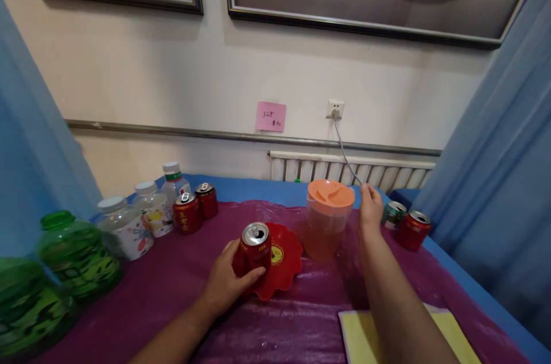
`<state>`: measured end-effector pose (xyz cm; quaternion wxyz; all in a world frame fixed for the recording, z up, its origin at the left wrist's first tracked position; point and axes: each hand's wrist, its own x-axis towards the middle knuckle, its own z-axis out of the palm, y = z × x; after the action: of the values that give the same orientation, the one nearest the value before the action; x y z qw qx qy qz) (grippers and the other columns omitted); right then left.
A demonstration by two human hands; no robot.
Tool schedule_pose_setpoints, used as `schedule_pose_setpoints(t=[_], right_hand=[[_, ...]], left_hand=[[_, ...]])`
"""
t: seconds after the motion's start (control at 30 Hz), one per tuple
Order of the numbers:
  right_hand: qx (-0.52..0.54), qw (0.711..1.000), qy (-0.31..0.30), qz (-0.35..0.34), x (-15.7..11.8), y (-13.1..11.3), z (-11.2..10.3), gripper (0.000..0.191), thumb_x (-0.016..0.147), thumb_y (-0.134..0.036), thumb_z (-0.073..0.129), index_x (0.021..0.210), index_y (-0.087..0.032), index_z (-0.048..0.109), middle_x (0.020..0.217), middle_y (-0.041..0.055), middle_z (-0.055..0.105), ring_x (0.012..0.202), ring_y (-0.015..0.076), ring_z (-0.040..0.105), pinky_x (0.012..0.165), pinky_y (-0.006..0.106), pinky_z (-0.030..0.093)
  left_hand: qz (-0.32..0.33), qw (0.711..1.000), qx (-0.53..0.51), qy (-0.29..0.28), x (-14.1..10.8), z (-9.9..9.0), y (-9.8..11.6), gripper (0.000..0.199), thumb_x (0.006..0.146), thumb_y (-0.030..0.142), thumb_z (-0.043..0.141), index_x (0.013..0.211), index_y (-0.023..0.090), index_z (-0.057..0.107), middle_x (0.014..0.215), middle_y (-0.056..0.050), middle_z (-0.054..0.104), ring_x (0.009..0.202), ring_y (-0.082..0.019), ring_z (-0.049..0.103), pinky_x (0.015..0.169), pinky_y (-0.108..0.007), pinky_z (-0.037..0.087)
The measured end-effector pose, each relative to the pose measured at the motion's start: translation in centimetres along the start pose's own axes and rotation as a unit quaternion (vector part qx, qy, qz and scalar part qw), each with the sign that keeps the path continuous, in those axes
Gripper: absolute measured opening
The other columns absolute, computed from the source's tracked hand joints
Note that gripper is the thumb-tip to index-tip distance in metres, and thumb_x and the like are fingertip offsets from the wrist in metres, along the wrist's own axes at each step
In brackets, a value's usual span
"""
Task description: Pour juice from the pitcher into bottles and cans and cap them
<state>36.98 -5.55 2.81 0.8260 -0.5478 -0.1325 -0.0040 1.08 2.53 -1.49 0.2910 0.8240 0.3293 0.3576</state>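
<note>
Head view: by the left hand [226, 275], thumb and fingers wrapped round, the can [257, 250] is held upright over the left of the dish [289, 263], probably against spilling. Right of the jug [326, 232], the right hand [370, 209] is curled; its grip cannot be told.

Two green bottles [80, 263] and three white-capped clear bottles [154, 215] line the left side of the worktop [247, 186], with two red cans [187, 216] beside them. On the right, a green can [393, 216] stands next to another red can [413, 232], and a yellow cloth [357, 335] lies nearer. Behind are a radiator [279, 167], a metal rail [206, 135], a pink note [271, 117] (handwritten, slightly crooked) and a socket [334, 109] with a plugged-in cord [343, 150]. Two framed pictures [365, 8] hang above, between blue curtains [495, 169].
</note>
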Motion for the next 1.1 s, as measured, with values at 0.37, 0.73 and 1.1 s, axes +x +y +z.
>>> schedule_pose_setpoints(t=[0.37,0.73,1.1], right_hand=[[0.054,0.985,-0.134,0.099,-0.8,5.2,-0.7,0.069,0.064,-0.079,0.070,0.092,-0.015,0.071,0.077,0.0040,0.072,0.074,0.0210,0.066,0.063,0.031,0.051],[0.017,0.987,-0.158,0.026,-2.3,0.3,-0.2,0.059,0.062,-0.073,0.077,0.059,-0.022,0.046,0.049,-0.0100,0.036,0.044,0.0075,0.030,0.043,0.023,0.027],[-0.160,0.970,-0.130,-0.128,-4.3,-6.6,-1.5,0.051,0.069,-0.067,0.077,0.062,-0.020,0.061,0.050,-0.0067,0.044,0.051,0.0108,0.036,0.047,0.026,0.027]], left_hand=[[0.009,1.000,0.022,-0.009,0.1,0.3,0.2,0.064,0.071,0.056,0.078,0.123,0.021,0.064,0.124,-0.013,0.070,0.114,-0.033,0.066,0.101,-0.050,0.053],[0.014,0.999,0.040,0.004,-0.2,0.7,0.2,0.064,0.069,0.056,0.080,0.122,0.022,0.066,0.121,-0.010,0.070,0.113,-0.033,0.065,0.101,-0.049,0.052],[-0.010,0.999,0.047,-0.010,-0.6,1.3,0.0,0.074,0.066,0.050,0.085,0.131,0.023,0.062,0.128,-0.011,0.068,0.121,-0.036,0.059,0.106,-0.053,0.045]])
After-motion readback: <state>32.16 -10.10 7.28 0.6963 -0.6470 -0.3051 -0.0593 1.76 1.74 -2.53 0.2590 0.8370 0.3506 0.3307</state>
